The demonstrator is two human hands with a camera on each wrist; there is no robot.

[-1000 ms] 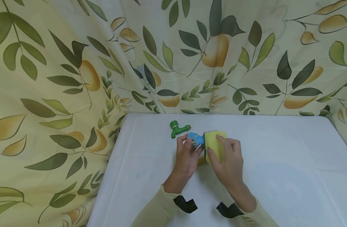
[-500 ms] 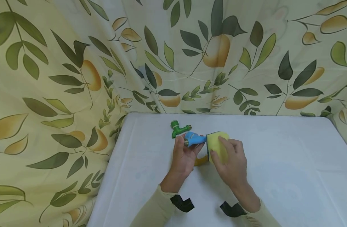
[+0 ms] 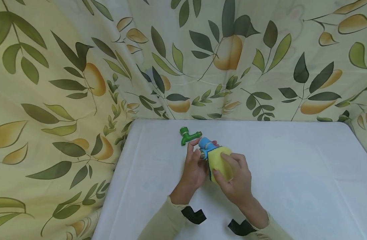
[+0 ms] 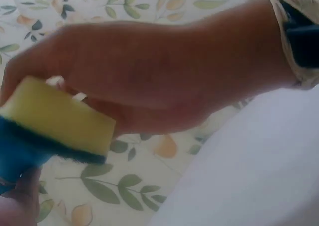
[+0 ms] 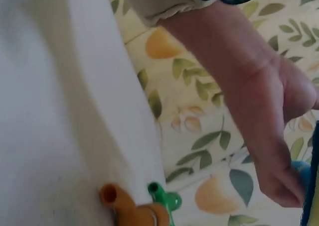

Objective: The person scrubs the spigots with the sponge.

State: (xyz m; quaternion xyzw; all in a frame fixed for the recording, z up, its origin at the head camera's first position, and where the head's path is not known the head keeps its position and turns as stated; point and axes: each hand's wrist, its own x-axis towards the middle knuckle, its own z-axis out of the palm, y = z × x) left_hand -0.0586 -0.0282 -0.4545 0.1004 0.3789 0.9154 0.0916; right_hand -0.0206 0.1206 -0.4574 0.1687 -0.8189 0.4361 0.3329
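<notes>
My left hand (image 3: 194, 170) grips a blue tap (image 3: 206, 143) near the middle of the table, its open end toward the far side. A yellow sponge (image 3: 220, 164) with a dark scouring side is pinched in my right hand (image 3: 239, 178). The scouring side lies against the blue tap, covering its lower right part. In the left wrist view the sponge (image 4: 65, 116) crosses the blue body of the tap (image 4: 20, 159). Only a sliver of the sponge (image 5: 311, 196) shows in the right wrist view.
A green tap (image 3: 189, 136) lies on the white table (image 3: 291, 173) just beyond my left hand. The right wrist view also shows an orange tap (image 5: 124, 208) on the tabletop, hidden in the head view. Leaf-patterned cloth (image 3: 171, 66) hangs behind and to the left.
The blue tap has turned in my left hand. The sponge has moved left and nearer to me, and now covers the orange tap that showed beneath my hands.
</notes>
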